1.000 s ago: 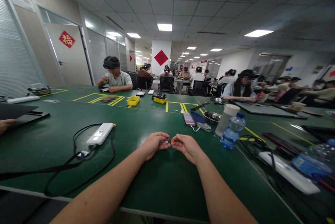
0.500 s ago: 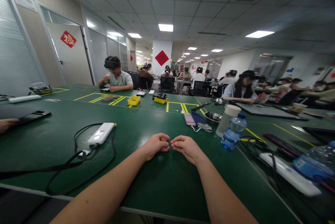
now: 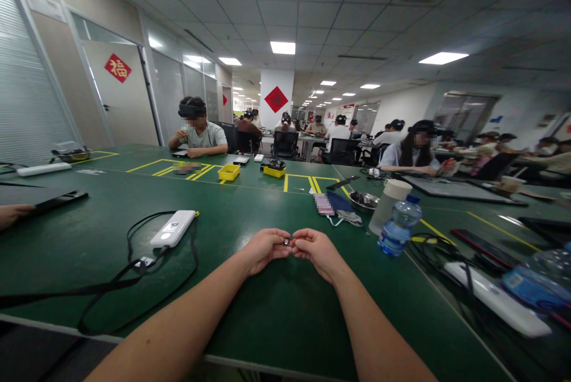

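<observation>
Both hands are close together above the green table (image 3: 285, 316), fingertips nearly meeting. My left hand (image 3: 266, 251) is closed in a pinch on a small dark, shiny piece (image 3: 286, 242), too small to name. My right hand (image 3: 317, 253) is also closed in a pinch, and a small orange piece (image 3: 294, 242) shows at its fingertips. The fingers partly hide both pieces, and I cannot tell whether the two touch each other.
A white power bank (image 3: 173, 228) with black cables lies to the left. On the right stand a blue-labelled water bottle (image 3: 398, 227) and a pale cylinder (image 3: 389, 206). Beyond are a metal bowl (image 3: 363, 200) and a yellow tray (image 3: 229, 172). People sit around the tables.
The small dark, shiny piece now shows between my left fingertips, where it was hidden before. My right hand has shifted very slightly left, bringing the fingertips closer.
</observation>
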Available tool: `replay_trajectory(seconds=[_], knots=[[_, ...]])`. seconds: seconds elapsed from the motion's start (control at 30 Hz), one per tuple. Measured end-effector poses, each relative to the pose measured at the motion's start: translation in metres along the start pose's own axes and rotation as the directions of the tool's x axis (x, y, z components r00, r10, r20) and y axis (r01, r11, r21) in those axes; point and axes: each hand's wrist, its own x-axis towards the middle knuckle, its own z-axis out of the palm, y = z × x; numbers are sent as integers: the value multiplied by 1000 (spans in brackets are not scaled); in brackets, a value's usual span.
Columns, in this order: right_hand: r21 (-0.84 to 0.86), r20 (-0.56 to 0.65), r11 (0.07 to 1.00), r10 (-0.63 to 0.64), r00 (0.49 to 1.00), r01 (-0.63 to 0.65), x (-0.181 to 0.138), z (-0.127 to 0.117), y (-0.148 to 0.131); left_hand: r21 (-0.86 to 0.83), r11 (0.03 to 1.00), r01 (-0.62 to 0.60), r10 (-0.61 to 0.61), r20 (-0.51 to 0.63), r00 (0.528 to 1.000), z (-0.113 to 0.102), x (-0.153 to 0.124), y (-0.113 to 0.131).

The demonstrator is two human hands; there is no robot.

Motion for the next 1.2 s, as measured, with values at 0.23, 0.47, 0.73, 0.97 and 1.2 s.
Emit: replay_trajectory(seconds=[0.23,0.47,0.73,0.97,1.2], knots=[[51,14,988,144,990,-144,3,-6,5,53,998,27,-26,-23,999,-6,3,-6],[21,-3,994,109,994,-109,2,-4,4,197,979,-51,50,13,999,-5,2,-10],[-277,4,938,-216,976,209,5,4,3,581,745,-328,366,55,929,-3,7,-10],[-272,16,931,-247,969,242,4,6,1,733,532,-424,531,102,841,0,3,-7],[-308,35,909,-283,958,280,8,4,6,786,453,-420,569,108,815,0,3,-4]])
